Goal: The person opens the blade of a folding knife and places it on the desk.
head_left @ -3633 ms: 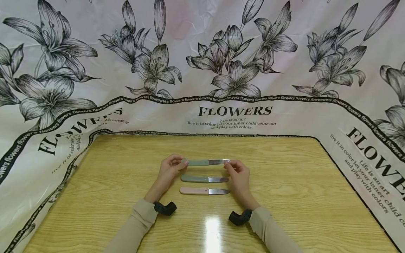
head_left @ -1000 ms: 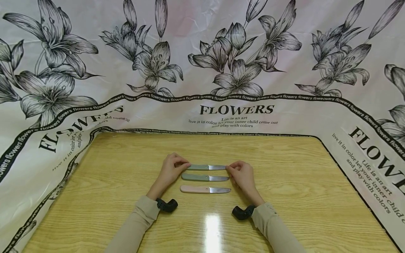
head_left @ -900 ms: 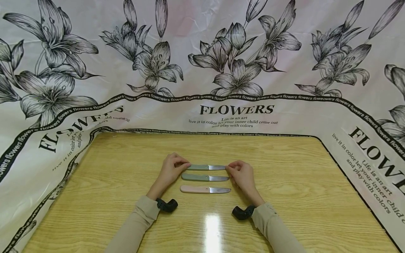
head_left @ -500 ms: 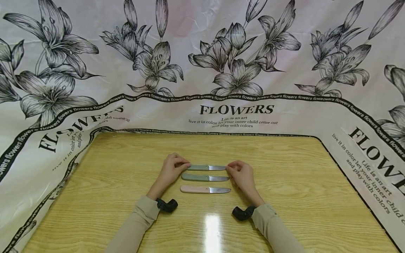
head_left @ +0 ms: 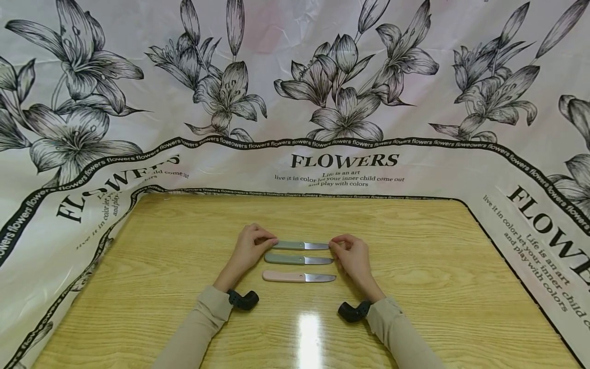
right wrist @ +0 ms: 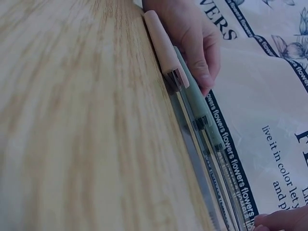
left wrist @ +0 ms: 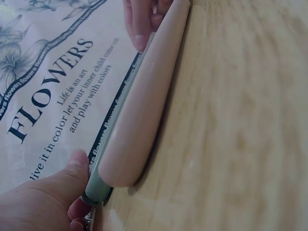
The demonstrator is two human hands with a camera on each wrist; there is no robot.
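Three small knives lie parallel on the table in the head view, handles to the left and blades to the right. Farthest is a green-handled knife. My left hand pinches its handle end, and the fingertips of my right hand pinch its blade tip. Just nearer lies a second green-handled knife, and nearest is a pink-handled knife; neither is held. The pink handle hides much of the green ones in the left wrist view. My right fingertips show at the lower right of the right wrist view.
The wood-grain table carries a bright glare spot near its front. A white flower-printed sheet rises behind the table and along both sides. Black wrist cameras sit on both wrists.
Since the earliest frame, both hands have brought the far green-handled knife nearer, close beside the second green one. Over the last second, hands and knives have barely moved.
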